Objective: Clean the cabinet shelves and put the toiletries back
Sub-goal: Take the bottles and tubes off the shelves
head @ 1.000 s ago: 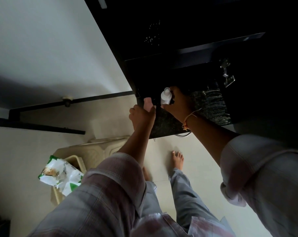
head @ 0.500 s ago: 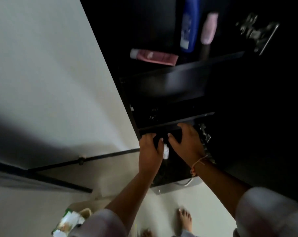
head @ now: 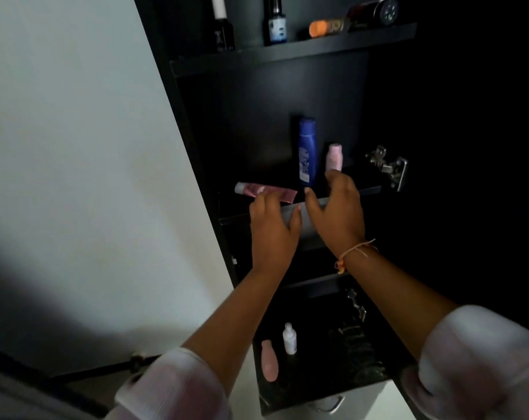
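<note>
A dark cabinet stands open in front of me. Its middle shelf (head: 369, 190) carries a pink tube (head: 275, 191) lying flat, an upright blue bottle (head: 307, 151) and a small pink bottle (head: 334, 157). My left hand (head: 272, 231) reaches up with its fingertips at the tube. My right hand (head: 337, 212) is spread with relaxed fingers just below the blue and pink bottles, holding nothing. Far below, a small white bottle (head: 289, 339) stands and a pink bottle (head: 269, 360) lies on the dark lower surface (head: 317, 389).
The top shelf (head: 287, 53) holds a dark bottle, a blue-labelled bottle (head: 277, 25), an orange item (head: 322, 28) and a tin lying down. Metal hinges (head: 389, 166) stick out at the cabinet's right. A pale wall is on the left.
Both hands have left the white and pink bottles on the lower surface and risen to the middle shelf. My view has tilted up, bringing the top shelf in.
</note>
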Tool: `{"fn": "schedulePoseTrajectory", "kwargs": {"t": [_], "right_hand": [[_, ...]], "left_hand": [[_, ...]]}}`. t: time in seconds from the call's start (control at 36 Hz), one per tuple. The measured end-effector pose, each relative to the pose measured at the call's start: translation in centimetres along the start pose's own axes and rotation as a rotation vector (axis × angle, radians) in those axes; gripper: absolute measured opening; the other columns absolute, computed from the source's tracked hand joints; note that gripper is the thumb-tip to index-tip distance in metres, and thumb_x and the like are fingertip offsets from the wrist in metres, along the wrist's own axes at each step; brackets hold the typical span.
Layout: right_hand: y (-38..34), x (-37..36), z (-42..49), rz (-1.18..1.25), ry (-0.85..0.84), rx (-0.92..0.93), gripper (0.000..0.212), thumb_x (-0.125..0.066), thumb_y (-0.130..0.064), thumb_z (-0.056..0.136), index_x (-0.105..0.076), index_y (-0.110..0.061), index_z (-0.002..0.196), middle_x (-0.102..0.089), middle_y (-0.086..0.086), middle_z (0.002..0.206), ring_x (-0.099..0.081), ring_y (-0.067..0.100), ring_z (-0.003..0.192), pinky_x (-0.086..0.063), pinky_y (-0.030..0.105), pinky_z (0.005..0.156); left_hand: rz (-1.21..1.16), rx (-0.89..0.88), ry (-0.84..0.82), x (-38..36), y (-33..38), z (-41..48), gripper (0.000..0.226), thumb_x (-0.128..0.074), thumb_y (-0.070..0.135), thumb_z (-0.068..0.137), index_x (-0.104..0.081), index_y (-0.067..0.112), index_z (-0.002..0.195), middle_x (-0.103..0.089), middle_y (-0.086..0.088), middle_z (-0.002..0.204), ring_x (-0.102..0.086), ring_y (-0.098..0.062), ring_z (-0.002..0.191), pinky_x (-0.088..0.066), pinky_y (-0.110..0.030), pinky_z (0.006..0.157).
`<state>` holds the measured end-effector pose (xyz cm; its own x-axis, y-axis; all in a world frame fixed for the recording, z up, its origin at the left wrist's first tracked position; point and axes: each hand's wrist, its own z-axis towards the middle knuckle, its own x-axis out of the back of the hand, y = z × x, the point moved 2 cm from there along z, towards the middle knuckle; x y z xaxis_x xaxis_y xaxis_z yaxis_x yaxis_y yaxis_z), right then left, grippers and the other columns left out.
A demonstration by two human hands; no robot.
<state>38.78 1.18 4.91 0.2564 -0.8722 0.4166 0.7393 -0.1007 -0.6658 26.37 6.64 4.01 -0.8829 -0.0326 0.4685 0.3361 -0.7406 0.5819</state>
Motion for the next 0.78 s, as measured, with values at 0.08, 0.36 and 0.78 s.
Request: {"fn": "schedulePoseTrajectory", "kwargs": {"t": [0.08, 0.36, 0.78], "right_hand": [[-1.0, 0.1, 2.4, 0.010, 0.008, 0.000, 0.044, -0.064, -0.033, 0.087, -0.056, -0.007, 0.121, -0.059, 0.014, 0.127, -0.059, 0.028, 0.109, -0.047, 0.031, 0.086], [-1.1, -1.2, 6.2, -0.041, -0.081, -0.065, 0.042, -0.069, -0.039, 0.082, -0.056, -0.016, 0.114, -0.064, 0.011, 0.110, -0.065, 0.033, 0.092, -0.055, 0.040, 0.074], [-1.6, -1.3, 4.4, 0.157, -0.056, -0.155, 0.023, -0.065, -0.043, 0.075, -0.058, -0.027, 0.090, -0.068, -0.004, 0.091, -0.066, 0.013, 0.076, -0.057, 0.036, 0.074]], "left_hand": [[0.188, -0.051, -0.119, -0.3, 0.2, 2.0, 0.060, -0.068, 0.037, 0.085, -0.047, 0.012, 0.136, -0.046, -0.006, 0.140, -0.039, -0.022, 0.129, -0.037, -0.034, 0.102], [0.507, -0.101, -0.184, 0.4, -1.5, 3.3, 0.046, -0.064, 0.044, 0.085, -0.056, 0.025, 0.126, -0.061, -0.001, 0.127, -0.050, -0.022, 0.122, -0.038, -0.037, 0.094], [0.261, -0.379, -0.057, 3.3, -1.4, 1.3, 0.029, -0.052, 0.022, 0.089, -0.072, 0.016, 0.110, -0.068, -0.002, 0.102, -0.059, -0.020, 0.098, -0.051, -0.036, 0.085]]}}
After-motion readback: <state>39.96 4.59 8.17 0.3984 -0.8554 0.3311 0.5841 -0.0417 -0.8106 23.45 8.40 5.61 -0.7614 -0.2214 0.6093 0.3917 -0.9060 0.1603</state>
